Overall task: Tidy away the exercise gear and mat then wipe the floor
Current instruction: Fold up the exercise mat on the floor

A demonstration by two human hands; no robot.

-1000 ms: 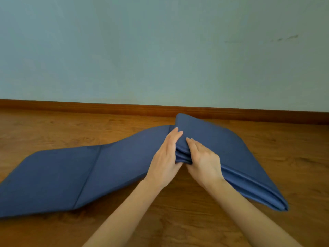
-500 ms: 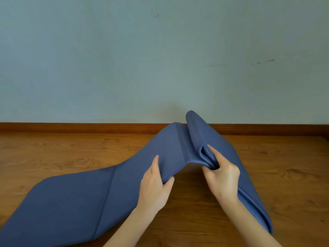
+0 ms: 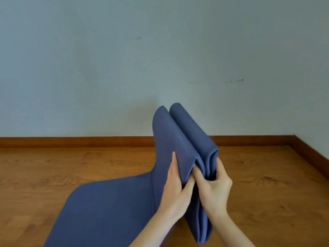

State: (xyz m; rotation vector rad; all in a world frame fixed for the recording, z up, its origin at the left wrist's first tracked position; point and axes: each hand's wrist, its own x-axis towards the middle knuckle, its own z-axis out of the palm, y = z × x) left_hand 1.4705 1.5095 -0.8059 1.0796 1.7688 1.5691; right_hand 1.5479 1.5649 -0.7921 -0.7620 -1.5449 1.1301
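**Both hands pinch the half-folded mat upright**

The right hand point(image 3: 212, 188) is clamped around the stack of folded panels of the blue mat point(image 3: 185, 143), thumb on the near face and fingers wrapped behind. The left hand point(image 3: 178, 186) is closed on the next panel, at nine o'clock of the stack and just beside it, its thumb tucked into the fold. The folded part stands on edge, lifted towards twelve o'clock in front of the wall point(image 3: 124, 59); the unfolded remainder trails to seven o'clock, flat on the wooden floor point(image 3: 71, 166).

Risks, as I judge them: the panels look springy, so any slackening of the right hand could let the stack fan open. If the left hand presses its panel over off the crease, the edges would sit uneven. The trailing length may also drag and twist the stack.
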